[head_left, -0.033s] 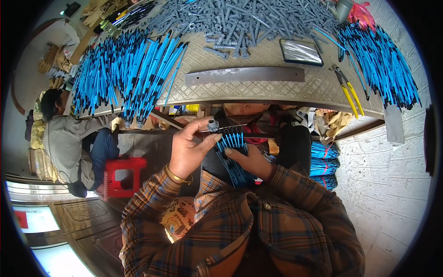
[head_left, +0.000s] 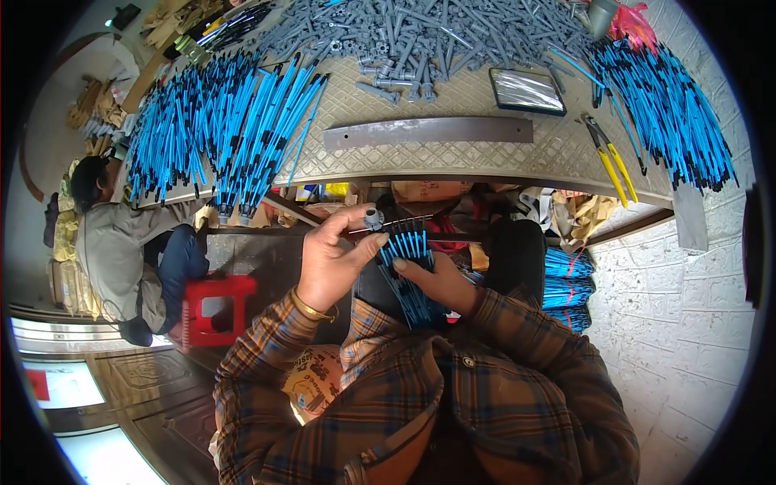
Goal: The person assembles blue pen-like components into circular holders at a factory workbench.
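My left hand (head_left: 327, 260) is closed, with finger and thumb pinching a grey plastic fitting (head_left: 373, 218) that has a round, hollow end. A thin metal wire (head_left: 414, 219) runs out from beside the fitting, across the black tips of a row of slim blue rods. My right hand (head_left: 446, 284) grips this fanned bunch of blue rods (head_left: 414, 303) over my lap, its thumb lying across them. The black tips point away from me, toward the table. Whether the wire passes through the tips is too small to tell.
On the patterned table (head_left: 436, 166) lie a heap of grey plastic fittings (head_left: 412, 36), piles of blue rods (head_left: 194, 121), a metal strip (head_left: 428, 132), a tray of wires (head_left: 527, 90) and yellow-handled pliers (head_left: 610, 162). A co-worker (head_left: 129, 234) sits at left beside a red stool (head_left: 214, 311).
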Action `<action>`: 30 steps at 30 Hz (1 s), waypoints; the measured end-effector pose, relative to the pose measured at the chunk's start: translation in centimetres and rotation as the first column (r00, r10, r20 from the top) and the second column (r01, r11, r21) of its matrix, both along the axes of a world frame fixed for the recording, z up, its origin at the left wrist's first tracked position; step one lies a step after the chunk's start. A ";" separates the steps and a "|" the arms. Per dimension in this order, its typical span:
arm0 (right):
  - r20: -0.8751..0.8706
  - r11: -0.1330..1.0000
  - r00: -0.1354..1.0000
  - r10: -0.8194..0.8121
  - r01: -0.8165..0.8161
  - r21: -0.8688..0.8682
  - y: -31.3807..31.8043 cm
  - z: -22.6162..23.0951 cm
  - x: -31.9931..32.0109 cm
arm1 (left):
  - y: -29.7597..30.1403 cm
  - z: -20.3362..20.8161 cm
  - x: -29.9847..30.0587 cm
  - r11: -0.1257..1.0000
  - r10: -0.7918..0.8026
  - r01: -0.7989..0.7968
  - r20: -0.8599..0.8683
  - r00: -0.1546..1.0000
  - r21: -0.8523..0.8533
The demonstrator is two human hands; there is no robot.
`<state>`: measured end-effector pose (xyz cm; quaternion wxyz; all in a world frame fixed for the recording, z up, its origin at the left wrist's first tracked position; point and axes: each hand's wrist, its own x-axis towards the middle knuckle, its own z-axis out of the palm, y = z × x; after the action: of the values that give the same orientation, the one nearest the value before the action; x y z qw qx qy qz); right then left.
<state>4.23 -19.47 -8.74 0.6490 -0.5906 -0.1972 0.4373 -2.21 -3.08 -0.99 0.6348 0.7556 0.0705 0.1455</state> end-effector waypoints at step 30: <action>0.034 0.975 0.976 0.213 -0.215 0.054 -1.6 1.5 0.4 | 2.0 1.4 0.7 0.893 -0.363 0.316 -0.097 0.927 -0.320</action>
<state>4.67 -21.03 -7.22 0.6121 -0.5529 -0.2811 0.4906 -1.51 -1.04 0.39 0.7499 0.6603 0.0071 -0.0389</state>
